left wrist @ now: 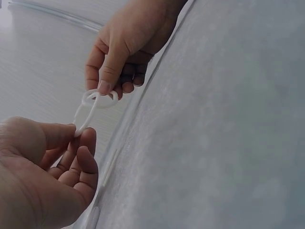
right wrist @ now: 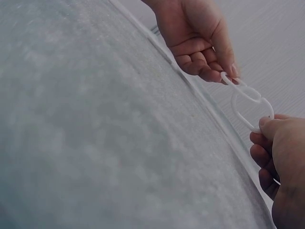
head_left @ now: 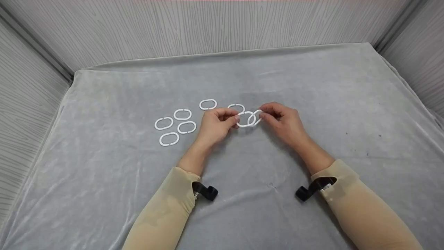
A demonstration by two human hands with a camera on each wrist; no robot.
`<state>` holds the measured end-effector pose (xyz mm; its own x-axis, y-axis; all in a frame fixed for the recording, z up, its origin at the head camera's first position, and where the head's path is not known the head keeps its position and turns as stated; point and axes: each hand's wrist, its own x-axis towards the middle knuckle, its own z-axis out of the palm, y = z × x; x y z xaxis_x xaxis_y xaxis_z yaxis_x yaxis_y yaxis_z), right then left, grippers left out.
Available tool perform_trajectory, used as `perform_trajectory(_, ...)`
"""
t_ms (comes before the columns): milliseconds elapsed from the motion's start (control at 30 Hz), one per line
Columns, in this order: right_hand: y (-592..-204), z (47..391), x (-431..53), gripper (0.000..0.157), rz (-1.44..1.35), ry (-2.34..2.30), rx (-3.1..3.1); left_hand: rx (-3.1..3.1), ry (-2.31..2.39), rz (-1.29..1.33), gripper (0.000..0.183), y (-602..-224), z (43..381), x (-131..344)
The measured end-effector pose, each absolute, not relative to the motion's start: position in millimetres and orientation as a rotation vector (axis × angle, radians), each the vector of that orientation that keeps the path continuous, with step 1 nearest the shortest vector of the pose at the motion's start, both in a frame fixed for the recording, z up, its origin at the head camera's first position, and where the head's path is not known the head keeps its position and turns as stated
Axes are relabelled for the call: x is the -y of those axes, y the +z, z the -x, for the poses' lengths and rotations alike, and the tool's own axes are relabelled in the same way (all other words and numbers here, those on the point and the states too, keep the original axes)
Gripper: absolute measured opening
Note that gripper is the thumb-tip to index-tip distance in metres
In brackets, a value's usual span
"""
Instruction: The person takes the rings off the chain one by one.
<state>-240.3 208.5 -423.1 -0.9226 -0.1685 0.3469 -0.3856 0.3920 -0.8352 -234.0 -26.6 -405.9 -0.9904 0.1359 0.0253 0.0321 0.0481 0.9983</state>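
My left hand (head_left: pixel 215 126) pinches one white oval chain link (head_left: pixel 244 126) between thumb and fingers, at the link's left end. Opposite it, my right hand (head_left: pixel 286 121) pinches a second white chain link (right wrist: pixel 240 119) by its right end. The two links cross and look looped through each other, held a little above the cloth; whether their small gaps are lined up is hard to tell. Just behind the left fingertips lies another loose link (head_left: pixel 236 105), partly covered by the held one. In the left wrist view, the right thumb hides part of its link.
Several loose white links lie flat left of my left hand, among them a farther link (head_left: pixel 208 100) and a nearer link (head_left: pixel 170 133), with narrow gaps in their sides. Grey cloth (head_left: pixel 329 86) covers the table. A wood-grain panel (head_left: pixel 222 27) stands behind it.
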Motion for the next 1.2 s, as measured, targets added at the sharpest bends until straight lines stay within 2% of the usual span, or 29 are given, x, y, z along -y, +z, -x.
perform_trajectory(500,-423.2,241.7,-208.5,0.017,-0.563,1.539,2.472,-2.325,1.925,-0.314,0.013,-403.5,232.0,27.9)
perform_trajectory(1200,-424.0,239.7,-207.3,0.016,-0.601,1.533,2.489,-2.383,1.809,-0.362,0.013,-405.5,231.5,27.0)
